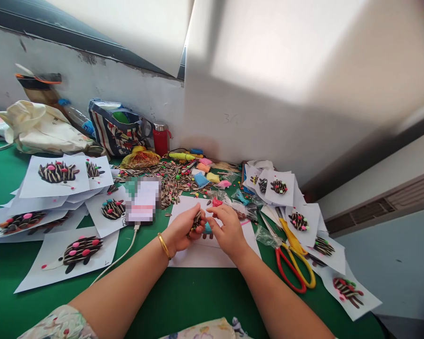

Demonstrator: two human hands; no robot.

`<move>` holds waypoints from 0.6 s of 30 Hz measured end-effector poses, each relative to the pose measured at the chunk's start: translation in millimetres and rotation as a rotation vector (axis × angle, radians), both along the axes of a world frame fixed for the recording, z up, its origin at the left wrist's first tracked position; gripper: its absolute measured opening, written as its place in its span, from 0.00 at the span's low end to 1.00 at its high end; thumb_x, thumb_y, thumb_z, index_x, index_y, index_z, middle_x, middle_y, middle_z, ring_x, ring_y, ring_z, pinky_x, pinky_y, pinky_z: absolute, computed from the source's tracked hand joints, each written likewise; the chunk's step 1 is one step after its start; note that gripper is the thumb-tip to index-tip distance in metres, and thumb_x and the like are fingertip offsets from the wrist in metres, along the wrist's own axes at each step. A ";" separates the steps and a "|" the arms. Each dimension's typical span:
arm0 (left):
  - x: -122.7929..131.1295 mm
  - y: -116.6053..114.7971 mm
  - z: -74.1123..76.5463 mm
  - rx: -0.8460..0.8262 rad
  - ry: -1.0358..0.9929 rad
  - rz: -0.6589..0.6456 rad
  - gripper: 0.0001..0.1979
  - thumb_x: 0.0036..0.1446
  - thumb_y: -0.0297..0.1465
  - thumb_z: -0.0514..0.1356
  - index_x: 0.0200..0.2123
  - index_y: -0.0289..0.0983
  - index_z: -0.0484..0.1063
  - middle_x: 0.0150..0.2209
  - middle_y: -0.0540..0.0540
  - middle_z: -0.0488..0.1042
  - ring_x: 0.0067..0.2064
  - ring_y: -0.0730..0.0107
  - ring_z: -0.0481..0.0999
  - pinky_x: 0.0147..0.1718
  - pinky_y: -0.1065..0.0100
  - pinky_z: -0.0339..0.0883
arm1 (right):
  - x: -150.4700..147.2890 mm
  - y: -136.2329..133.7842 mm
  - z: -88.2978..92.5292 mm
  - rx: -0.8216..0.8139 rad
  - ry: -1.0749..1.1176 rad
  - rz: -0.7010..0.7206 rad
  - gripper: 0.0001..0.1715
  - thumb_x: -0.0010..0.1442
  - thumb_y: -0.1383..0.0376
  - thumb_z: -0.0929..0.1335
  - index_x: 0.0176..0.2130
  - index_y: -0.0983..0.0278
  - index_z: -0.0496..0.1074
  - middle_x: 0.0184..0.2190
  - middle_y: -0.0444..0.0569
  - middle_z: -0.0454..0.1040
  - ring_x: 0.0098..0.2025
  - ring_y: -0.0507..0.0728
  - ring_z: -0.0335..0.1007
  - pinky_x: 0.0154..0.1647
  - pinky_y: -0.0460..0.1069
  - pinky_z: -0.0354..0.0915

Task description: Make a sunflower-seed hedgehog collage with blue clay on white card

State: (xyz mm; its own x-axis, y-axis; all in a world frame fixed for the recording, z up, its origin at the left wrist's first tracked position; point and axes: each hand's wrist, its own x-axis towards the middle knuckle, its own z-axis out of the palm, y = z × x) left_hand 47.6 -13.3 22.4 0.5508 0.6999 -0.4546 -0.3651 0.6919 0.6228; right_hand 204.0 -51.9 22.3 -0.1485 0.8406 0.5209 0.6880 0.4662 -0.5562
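My left hand point(188, 227) is curled around a small handful of striped sunflower seeds point(195, 225), above a white sheet of paper point(205, 258). Close to its fingertips is my right hand point(229, 229), its thumb and forefinger slightly apart and pointing at the seeds. Nothing shows between those two fingers. Beneath both hands, part of a blue piece point(208, 229) with short brown strips below it appears on the paper. The hands hide the rest of it.
Loose sunflower seeds point(176, 181) and coloured clay lumps point(200, 180) lie behind the paper. Finished hedgehog pictures point(92, 270) are stacked left, with more pictures point(356, 294) right. Red-handled scissors point(289, 273) and yellow-handled scissors point(309, 270) lie right. A phone point(143, 200) has a white cable point(127, 249).
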 end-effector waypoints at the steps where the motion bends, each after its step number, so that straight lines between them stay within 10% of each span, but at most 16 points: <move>1: 1.8 -3.3 0.7 0.044 0.053 -0.035 0.20 0.61 0.47 0.56 0.29 0.35 0.65 0.22 0.52 0.63 0.17 0.83 0.59 0.13 0.82 0.39 | -0.4 -0.2 0.6 -0.020 0.025 0.016 0.10 0.65 0.62 0.66 0.45 0.61 0.74 0.37 0.49 0.72 0.41 0.58 0.66 0.44 0.53 0.60; 10: 4.6 -10.0 -0.3 0.193 0.199 -0.114 0.27 0.53 0.57 0.57 0.28 0.36 0.66 0.20 0.53 0.64 0.17 0.82 0.58 0.14 0.79 0.37 | -0.1 2.5 -2.4 -0.148 0.241 0.070 0.06 0.60 0.65 0.68 0.31 0.61 0.74 0.30 0.46 0.70 0.36 0.55 0.66 0.40 0.51 0.63; 18: 0.6 -3.3 1.9 0.101 0.148 -0.062 0.18 0.57 0.44 0.60 0.26 0.34 0.66 0.22 0.52 0.64 0.17 0.83 0.61 0.12 0.80 0.39 | 3.8 2.9 -11.7 -0.231 0.376 0.013 0.06 0.61 0.62 0.66 0.34 0.62 0.72 0.32 0.45 0.71 0.35 0.55 0.66 0.38 0.49 0.65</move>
State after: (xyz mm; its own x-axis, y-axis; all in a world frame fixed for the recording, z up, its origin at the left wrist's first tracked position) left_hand 48.2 -16.6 24.3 0.5265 0.7134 -0.4625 -0.2235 0.6410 0.7342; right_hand 207.8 -49.1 10.7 0.0044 0.9408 0.3388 0.4128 0.3069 -0.8575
